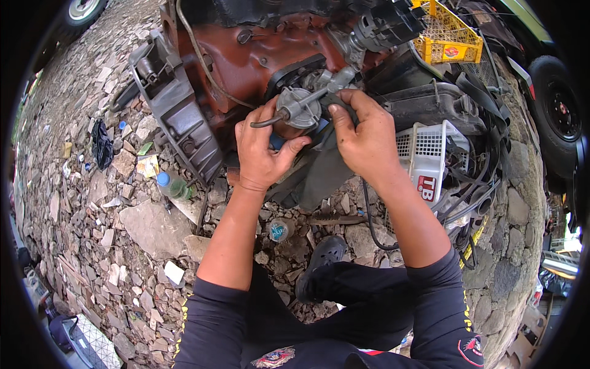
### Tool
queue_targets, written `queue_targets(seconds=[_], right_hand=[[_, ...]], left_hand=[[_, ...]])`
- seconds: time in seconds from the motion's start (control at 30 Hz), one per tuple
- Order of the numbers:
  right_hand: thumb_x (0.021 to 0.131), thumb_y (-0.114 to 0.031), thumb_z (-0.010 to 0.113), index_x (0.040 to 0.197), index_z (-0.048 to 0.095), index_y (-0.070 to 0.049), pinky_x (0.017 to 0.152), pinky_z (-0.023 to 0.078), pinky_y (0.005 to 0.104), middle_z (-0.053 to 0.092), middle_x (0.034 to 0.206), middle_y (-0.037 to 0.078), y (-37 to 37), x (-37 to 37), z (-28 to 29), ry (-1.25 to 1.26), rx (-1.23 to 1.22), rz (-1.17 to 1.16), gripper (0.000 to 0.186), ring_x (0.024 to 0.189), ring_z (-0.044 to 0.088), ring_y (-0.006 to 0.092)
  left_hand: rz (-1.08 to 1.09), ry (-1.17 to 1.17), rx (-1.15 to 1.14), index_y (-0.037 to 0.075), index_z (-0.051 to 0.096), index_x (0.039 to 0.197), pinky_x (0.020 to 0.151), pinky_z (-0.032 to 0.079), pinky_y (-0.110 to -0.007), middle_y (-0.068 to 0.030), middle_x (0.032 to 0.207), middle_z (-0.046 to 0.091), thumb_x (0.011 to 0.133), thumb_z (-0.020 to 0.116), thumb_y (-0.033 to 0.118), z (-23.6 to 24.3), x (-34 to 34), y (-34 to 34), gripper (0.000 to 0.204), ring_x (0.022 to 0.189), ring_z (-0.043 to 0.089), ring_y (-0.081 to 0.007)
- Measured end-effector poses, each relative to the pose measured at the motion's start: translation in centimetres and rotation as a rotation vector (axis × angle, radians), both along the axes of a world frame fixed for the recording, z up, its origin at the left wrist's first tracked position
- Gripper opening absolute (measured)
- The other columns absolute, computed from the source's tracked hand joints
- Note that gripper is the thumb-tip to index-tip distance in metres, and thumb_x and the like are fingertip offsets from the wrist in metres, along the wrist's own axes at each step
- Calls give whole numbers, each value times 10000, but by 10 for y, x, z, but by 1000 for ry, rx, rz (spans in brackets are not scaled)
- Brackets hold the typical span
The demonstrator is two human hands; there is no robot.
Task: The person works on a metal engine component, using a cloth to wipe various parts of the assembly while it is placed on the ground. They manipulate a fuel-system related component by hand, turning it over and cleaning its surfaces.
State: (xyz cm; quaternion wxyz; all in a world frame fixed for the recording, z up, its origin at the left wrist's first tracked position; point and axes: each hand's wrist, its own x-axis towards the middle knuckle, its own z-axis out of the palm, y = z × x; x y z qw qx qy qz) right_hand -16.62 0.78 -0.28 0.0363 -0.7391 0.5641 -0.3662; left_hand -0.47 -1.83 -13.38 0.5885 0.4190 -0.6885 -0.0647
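Observation:
A round, ribbed grey metal fuel pump [299, 109] with a short pipe stub sits between my hands, in front of a reddish-brown engine block [239, 58]. My left hand [261, 147] grips the pump's left side, with the thumb bent below it. A dark grey cloth [324, 175] hangs from my right hand [367, 138]. The right thumb and fingers pinch the cloth against the pump's right side. The pump's far side, and whether it touches the engine, cannot be made out.
A grey ribbed metal housing [181, 117] stands left of the engine, and a black distributor [388, 27] projects upper right. A yellow crate [455, 52], white plastic basket [424, 163] and hoses lie right. A clear bottle [175, 186] and plastic cup [279, 230] rest on rubble.

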Motion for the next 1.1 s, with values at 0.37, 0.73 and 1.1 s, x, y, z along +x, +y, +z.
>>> queue_targets(seconds=[0.37, 0.73, 1.1], right_hand=[[912, -108, 666, 1045, 676, 48, 722, 535, 399, 682, 968, 251, 9, 4, -12, -321, 71, 129, 205, 832, 687, 391], [904, -122, 647, 1066, 689, 46, 754, 551, 409, 692, 970, 267, 10, 17, -7, -170, 18, -48, 237, 856, 697, 411], [910, -129, 631, 1057, 678, 52, 693, 540, 440, 679, 870, 283, 28, 33, -10, -292, -34, -79, 238, 809, 689, 427]], left_hand=[[15, 24, 7, 2, 550, 1342, 913, 397, -397, -137, 1223, 630, 726, 807, 519, 0, -4, 4, 844, 1106, 597, -295], [-10, 55, 60, 4, 544, 1348, 943, 400, -404, -152, 1219, 630, 764, 802, 478, 9, -4, 10, 795, 1125, 589, -320], [-24, 117, 56, -2, 534, 1359, 947, 400, -403, -148, 1232, 621, 751, 826, 421, 4, -8, 14, 796, 1133, 581, -319]])
